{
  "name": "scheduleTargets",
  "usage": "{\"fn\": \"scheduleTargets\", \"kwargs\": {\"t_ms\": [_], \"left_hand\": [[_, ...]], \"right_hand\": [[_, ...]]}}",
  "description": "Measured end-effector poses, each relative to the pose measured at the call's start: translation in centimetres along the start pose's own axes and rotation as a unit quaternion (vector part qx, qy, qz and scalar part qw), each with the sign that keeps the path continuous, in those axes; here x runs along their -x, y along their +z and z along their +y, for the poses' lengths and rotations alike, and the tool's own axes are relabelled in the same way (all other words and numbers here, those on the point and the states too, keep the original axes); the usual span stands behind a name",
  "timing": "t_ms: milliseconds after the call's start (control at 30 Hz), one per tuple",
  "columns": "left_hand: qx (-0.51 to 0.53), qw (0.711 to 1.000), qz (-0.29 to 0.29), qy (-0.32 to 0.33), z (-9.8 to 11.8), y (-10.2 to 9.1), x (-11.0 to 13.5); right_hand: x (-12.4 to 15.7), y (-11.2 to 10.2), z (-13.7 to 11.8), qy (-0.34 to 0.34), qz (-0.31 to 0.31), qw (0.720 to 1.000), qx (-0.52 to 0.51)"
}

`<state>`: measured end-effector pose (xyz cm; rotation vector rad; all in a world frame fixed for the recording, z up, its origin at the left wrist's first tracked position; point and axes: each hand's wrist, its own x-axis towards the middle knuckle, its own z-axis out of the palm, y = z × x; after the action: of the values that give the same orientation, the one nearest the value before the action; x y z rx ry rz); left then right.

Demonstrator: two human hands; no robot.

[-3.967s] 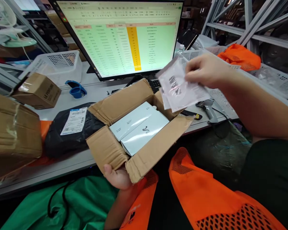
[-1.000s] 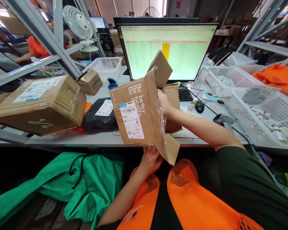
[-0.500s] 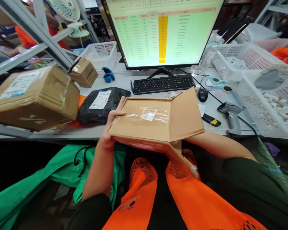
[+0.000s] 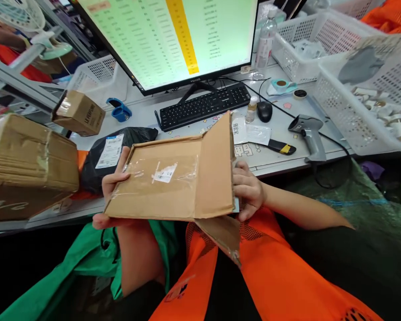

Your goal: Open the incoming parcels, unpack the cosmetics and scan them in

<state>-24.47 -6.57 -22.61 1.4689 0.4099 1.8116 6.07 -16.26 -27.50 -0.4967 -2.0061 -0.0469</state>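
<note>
A brown cardboard box (image 4: 153,187) is held tilted above my lap, with a torn white label and clear tape on its upper side. My left hand (image 4: 111,182) grips its left end, fingers over the top edge and underneath. At the right, the box's end stands open, one flap spread outward and another hanging down. My right hand (image 4: 249,189) is at that open end, fingers curled behind the flap. A small pale edge of something shows beside those fingers; the flap hides the rest.
On the desk are a keyboard (image 4: 203,104), a mouse (image 4: 264,111), a box cutter (image 4: 280,146), a barcode scanner (image 4: 309,133) and a black parcel (image 4: 103,154). A large carton (image 4: 33,165) stands left; white baskets (image 4: 337,107) stand right. A monitor (image 4: 173,40) rises behind.
My view has turned, and the box sits further left in it. My right hand, hidden behind the box before, now shows at the open end. The flap is tilted more upright.
</note>
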Motion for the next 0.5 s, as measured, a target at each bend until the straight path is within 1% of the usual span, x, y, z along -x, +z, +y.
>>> {"fn": "scheduleTargets", "kwargs": {"t_ms": [33,100,200,300,400,500], "left_hand": [[-0.002,1.0,-0.003,-0.003,-0.1,-0.1,-0.1],[-0.006,1.0,0.005,-0.009,-0.1,-0.4,-0.1],[-0.02,1.0,0.017,-0.006,-0.2,-0.6,-0.1],[-0.031,0.999,0.029,0.003,-0.4,-0.3,-0.2],[-0.037,0.998,0.048,-0.01,-0.4,-0.2,-0.1],[-0.062,0.994,0.081,-0.048,0.2,-0.3,0.9]], "right_hand": [[-0.3,-0.1,-0.3,-0.015,0.027,1.0,0.006],[-0.6,-0.3,-1.0,-0.024,0.054,0.998,0.028],[0.1,-0.4,-1.8,-0.008,0.051,0.997,0.062],[0.9,0.1,-2.3,0.027,0.038,0.997,0.067],[1.2,1.6,-3.3,0.1,0.072,0.991,0.05],[1.3,3.5,-4.9,0.213,0.128,0.968,0.019]]}}
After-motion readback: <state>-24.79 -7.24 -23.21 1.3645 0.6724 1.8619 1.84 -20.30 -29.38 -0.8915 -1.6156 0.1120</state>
